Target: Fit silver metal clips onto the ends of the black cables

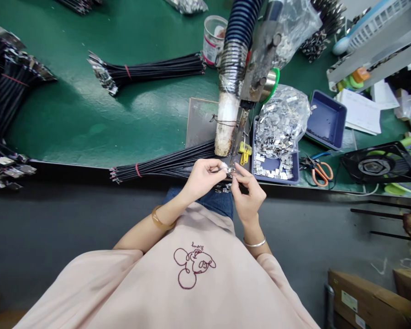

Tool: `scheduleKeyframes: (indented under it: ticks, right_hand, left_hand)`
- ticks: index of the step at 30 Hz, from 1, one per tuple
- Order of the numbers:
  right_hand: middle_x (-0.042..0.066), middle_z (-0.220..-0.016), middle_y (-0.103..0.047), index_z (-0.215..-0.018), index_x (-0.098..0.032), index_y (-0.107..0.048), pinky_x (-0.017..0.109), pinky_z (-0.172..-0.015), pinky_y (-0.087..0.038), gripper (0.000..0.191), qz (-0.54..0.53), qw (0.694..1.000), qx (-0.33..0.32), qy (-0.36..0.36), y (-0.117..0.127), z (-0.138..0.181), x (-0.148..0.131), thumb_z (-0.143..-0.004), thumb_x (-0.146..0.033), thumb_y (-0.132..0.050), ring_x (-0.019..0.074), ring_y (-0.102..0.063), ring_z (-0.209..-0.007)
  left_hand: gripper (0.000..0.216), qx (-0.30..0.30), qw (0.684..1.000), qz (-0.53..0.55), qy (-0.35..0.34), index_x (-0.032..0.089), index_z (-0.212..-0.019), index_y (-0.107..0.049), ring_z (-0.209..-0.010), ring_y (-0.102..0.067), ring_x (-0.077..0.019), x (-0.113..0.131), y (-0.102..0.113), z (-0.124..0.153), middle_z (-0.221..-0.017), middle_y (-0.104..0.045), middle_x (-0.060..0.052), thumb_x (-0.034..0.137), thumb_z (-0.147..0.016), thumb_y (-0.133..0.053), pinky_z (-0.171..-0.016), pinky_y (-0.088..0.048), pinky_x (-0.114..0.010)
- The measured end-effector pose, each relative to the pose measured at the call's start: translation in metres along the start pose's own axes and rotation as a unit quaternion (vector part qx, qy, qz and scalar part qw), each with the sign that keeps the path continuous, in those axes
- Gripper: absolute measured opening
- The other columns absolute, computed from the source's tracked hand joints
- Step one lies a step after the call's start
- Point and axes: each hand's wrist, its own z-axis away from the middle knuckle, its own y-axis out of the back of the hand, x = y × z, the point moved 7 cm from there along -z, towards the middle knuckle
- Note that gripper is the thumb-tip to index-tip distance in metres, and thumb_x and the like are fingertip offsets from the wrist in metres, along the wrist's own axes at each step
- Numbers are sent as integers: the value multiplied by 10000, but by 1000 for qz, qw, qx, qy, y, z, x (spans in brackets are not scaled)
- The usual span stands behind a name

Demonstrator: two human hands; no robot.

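Note:
My left hand [205,177] is closed in a pinch at the table's front edge, with a small whitish piece at its fingertips. Opposite it, my right hand [248,192] pinches at a small shiny metal connector [230,169] between the two hands. Just above the fingertips hangs the thin tip of a soldering iron [238,137], pointing down on its stand. Close to my left hand, a bundle of black cables [164,162] tied with a red band lies along the edge. More metal connectors [222,188] show below my fingers, partly hidden.
Beside the iron hangs a fume hose [226,105]. On the right are a blue tray [296,176] of metal connectors, a bag of connectors [282,119], orange-handled cutters [322,174] and a fan [380,167]. Another cable bundle [157,68] and a solder spool [270,86] lie farther back.

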Motion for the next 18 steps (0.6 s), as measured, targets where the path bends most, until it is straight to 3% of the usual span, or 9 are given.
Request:
scheduleKeyframes:
  ticks: [4, 10, 14, 18]
  right_hand:
    - [92, -1185, -756, -864, -214, -628, 323, -816, -647, 92, -10, 1000, -8, -9, -2, -6, -1, -884, -124, -630, 178, -777, -901]
    - [91, -1221, -741, -869, -218, -647, 360, -879, -633, 103, -7, 1000, -14, 10, -2, -12, -6, -865, -115, -648, 200, -764, -986]
    - [76, -1150, -762, -834, -218, -631, 338, -834, -635, 98, -3, 1000, -14, 4, 0, -10, -4, -852, -126, -658, 187, -769, -925]
    - [55, -1052, -780, -866, -216, -650, 322, -849, -625, 110, 9, 1000, -15, 0, -1, -11, -1, -855, -106, -657, 192, -755, -997]
  left_hand:
    - [116, 23, 999, -28, -21, 113, -689, -662, -528, -304, -54, 1, 1, 0, -554, -397, 50, 216, -724, -621, -520, -258, -202]
    - [129, 33, 998, -29, -34, 119, -746, -686, -556, -354, -62, 7, 2, 1, -597, -442, 39, 228, -745, -615, -548, -344, -184]
    - [118, 16, 998, -58, -27, 117, -682, -646, -532, -287, -55, 7, -1, 3, -561, -373, 52, 214, -736, -608, -496, -251, -182]
    - [116, 14, 996, -87, -18, 118, -675, -633, -532, -259, -55, 5, -1, 4, -554, -336, 58, 206, -740, -597, -489, -213, -189]
